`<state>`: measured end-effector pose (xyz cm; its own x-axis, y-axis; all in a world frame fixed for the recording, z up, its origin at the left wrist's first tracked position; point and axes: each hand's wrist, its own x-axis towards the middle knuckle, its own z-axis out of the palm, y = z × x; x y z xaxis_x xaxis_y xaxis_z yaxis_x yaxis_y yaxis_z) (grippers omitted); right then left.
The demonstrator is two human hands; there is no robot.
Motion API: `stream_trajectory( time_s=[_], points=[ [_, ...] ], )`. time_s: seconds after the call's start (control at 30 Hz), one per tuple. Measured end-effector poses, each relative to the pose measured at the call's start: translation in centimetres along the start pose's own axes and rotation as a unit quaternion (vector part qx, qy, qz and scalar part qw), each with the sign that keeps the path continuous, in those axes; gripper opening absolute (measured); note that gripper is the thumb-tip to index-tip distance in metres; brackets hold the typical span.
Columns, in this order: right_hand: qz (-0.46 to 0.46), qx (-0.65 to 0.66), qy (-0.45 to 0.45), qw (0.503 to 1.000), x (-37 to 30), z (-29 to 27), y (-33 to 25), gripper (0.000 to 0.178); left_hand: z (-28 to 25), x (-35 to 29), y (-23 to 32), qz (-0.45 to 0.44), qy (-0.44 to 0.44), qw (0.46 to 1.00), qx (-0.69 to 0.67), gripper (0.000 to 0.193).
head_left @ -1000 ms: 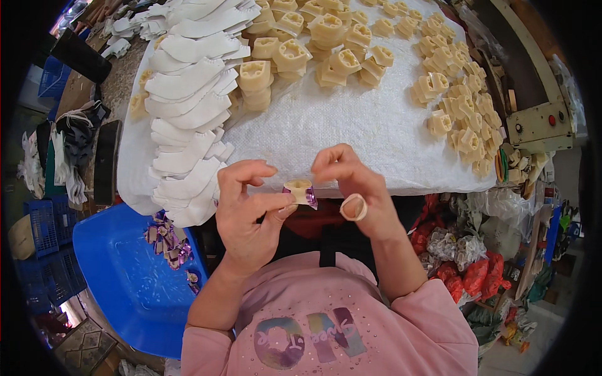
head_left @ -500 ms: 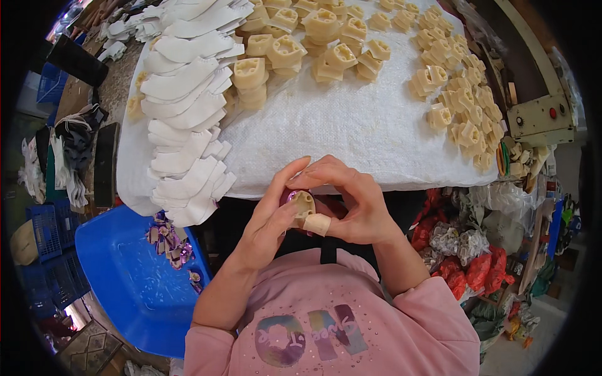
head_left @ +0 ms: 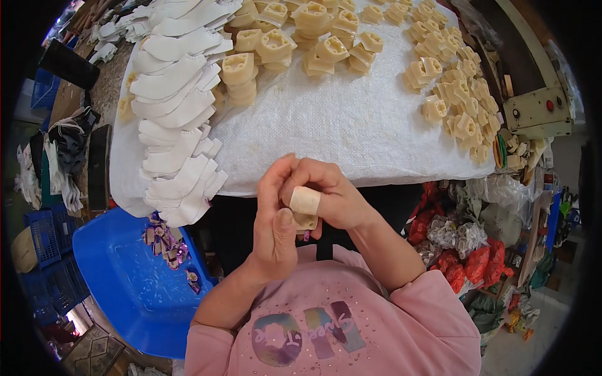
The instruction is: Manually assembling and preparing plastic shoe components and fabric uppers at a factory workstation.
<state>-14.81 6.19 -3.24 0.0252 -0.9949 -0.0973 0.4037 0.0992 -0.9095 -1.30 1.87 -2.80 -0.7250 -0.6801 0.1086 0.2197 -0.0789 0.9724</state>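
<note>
Between my two hands, in front of my chest, is a small cream moulded piece that looks like a shoe heel. A bit of shiny purple covering shows at its lower edge. My left hand is closed around its left side, thumb pointing up along it. My right hand curls over from the right, its thumb, wrapped in pale tape, pressing across the piece's top. Fingers and palms hide most of the piece.
White cut strips overlap down the left of the white-covered table. Cream pieces stand stacked at the back and heaped at right. Left of me, a blue tub holds several purple-covered pieces. Red bags lie at right.
My right thumb has moved up and across the piece, which has turned so its hollow cream face shows less. Both hands have closed in tighter and shifted slightly left.
</note>
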Motion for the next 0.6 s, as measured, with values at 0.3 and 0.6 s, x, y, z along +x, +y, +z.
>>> stream_trajectory(
  time_s=[0.3,0.6],
  points=[
    [-0.212,-0.152,0.045,0.964,-0.3,1.9,2.8,0.027,-0.3,0.4,-1.4,0.029,0.132,0.990,0.024,0.052],
    [-0.299,-0.222,0.120,0.920,0.1,2.9,2.2,0.037,0.0,0.4,-1.4,0.050,0.149,0.987,0.015,0.050]
  ],
)
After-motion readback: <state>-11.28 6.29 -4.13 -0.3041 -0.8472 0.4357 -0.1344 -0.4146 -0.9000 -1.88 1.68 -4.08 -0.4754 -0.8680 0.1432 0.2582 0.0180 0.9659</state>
